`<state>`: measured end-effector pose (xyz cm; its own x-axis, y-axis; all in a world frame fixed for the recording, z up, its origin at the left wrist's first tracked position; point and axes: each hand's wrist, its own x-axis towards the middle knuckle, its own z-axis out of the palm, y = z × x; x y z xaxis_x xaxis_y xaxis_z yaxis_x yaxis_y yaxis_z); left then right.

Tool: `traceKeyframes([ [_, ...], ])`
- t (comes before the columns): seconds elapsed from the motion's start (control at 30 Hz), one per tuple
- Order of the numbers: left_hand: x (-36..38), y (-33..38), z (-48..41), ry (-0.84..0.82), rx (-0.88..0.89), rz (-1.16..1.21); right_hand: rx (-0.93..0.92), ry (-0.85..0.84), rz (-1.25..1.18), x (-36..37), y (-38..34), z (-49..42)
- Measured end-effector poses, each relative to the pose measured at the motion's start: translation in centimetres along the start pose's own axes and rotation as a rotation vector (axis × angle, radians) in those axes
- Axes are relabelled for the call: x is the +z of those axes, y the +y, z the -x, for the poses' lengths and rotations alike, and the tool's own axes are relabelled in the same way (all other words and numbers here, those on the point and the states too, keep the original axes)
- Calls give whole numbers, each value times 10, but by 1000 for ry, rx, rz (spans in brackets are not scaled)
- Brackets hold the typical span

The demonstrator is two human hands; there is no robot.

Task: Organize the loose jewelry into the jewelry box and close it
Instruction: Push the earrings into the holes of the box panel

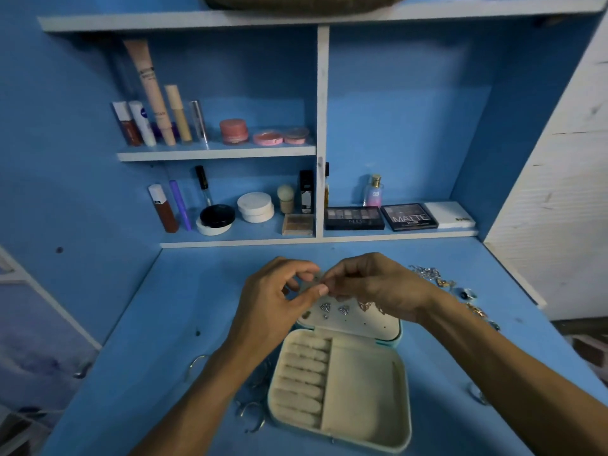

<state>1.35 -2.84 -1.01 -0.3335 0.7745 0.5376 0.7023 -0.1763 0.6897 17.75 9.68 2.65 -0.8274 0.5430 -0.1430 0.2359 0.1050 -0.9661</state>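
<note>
- Dim overall with a blue cast; the cream lining of the jewelry box (339, 380) is the palest surface near the centre.
- Far right of the box, the white wall (559, 192) catches the most light; to its lower left the corner sinks into dark blur.
- Well above the box, shadow lies under the top shelf (184, 23), whose edge bows from lens distortion.
- Just above the box's lid, the left hand (273, 297) and right hand (371, 287) look soft; the small piece (320, 284) they pinch is too blurred to identify.
</note>
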Motion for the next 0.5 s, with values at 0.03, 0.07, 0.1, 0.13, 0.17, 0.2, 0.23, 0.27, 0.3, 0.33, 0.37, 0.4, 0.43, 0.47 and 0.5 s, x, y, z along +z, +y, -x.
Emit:
traceKeyframes([
  [0.03,1,0,0,-10,4,-5,10,-10,27,-3,0,1],
  [0.07,2,0,0,-18,9,-9,15,-29,68,-5,-1,1],
  [0.1,2,-1,0,-22,11,-11,15,-49,112,-6,-1,2],
  [0.13,3,0,0,-25,12,-12,10,-60,150,-7,-1,3],
  [0.17,4,0,0,-25,12,-15,5,-58,187,-7,-2,4],
  [0.2,5,0,0,-23,16,-23,0,-45,219,-7,-3,5],
  [0.23,5,0,0,-22,24,-36,-9,-32,241,-6,-3,6],
  [0.27,6,0,-1,-24,39,-51,-21,-21,262,-5,-4,6],
  [0.3,7,1,-1,-26,52,-65,-36,-18,282,-4,-4,7],
  [0.33,8,1,-2,-29,55,-76,-52,-20,299,-5,-4,7],
  [0.37,8,0,-2,-31,48,-84,-64,-26,311,-5,-3,7],
  [0.4,8,-2,-3,-30,38,-92,-72,-29,323,-5,-3,8],
  [0.43,9,-4,-3,-30,27,-101,-78,-25,342,-5,-3,7],
  [0.47,9,-6,-3,-40,14,-109,-82,-15,372,-4,-1,7],
  [0.5,10,-8,-3,-58,0,-113,-85,-4,406,-4,1,7],
])
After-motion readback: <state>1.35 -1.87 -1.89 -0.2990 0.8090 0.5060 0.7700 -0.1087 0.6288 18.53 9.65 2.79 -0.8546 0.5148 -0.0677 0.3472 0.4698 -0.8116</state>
